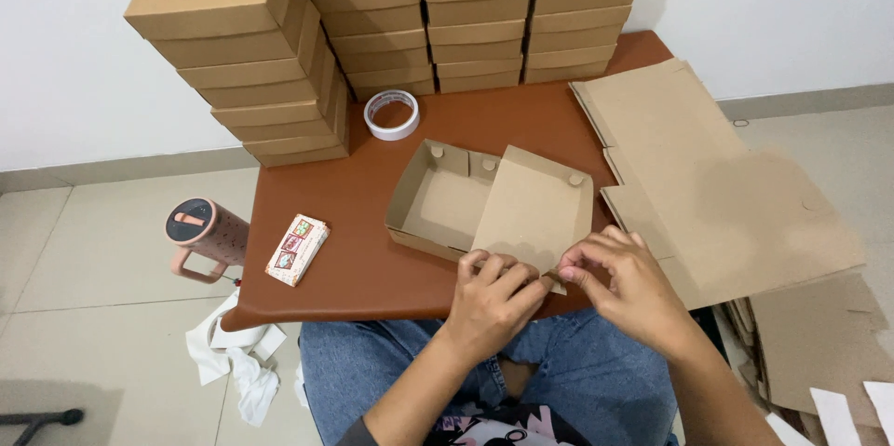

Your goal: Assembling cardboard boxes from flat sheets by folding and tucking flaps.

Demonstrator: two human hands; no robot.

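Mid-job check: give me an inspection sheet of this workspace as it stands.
Surface: brown table, partly covered.
Job's things: half-folded cardboard box, lid open; flat cardboard blanks on the right; stacks of finished boxes at the back.
Clutter: tape roll, small printed packet, pink tumbler at the table's left edge, white cloth on the floor.
Grippers: left hand and right hand both pinch the lid's front edge.
Cables: nothing seen.
Surroundings: tiled floor, white wall, more cardboard on the floor at right.
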